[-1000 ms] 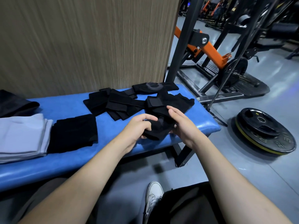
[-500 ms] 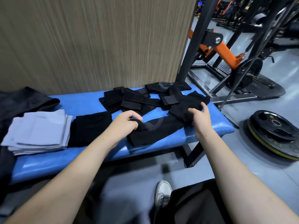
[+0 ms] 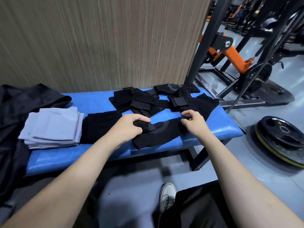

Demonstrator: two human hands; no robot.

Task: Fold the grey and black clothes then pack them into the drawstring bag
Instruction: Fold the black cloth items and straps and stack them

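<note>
A long black sleeve-like cloth (image 3: pixel 161 134) with a grey curved mark lies flat across the blue bench (image 3: pixel 92 102). My left hand (image 3: pixel 130 127) grips its left end and my right hand (image 3: pixel 193 120) pinches its right end. Left of it sits a folded black piece (image 3: pixel 100 125), then a folded grey stack (image 3: pixel 52 127). A heap of black strapped pieces (image 3: pixel 158 101) lies behind my hands. A dark fabric item (image 3: pixel 24 102), perhaps the bag, is at the far left.
A wood-grain wall panel (image 3: pixel 98 43) stands behind the bench. A black and orange gym machine (image 3: pixel 230 51) and a weight plate (image 3: pixel 283 137) on the floor are to the right. My white shoe (image 3: pixel 167 195) is below the bench.
The black cloth, bunched between both hands a second ago, has been drawn out and laid flat along the bench. My hands have moved apart to its ends.
</note>
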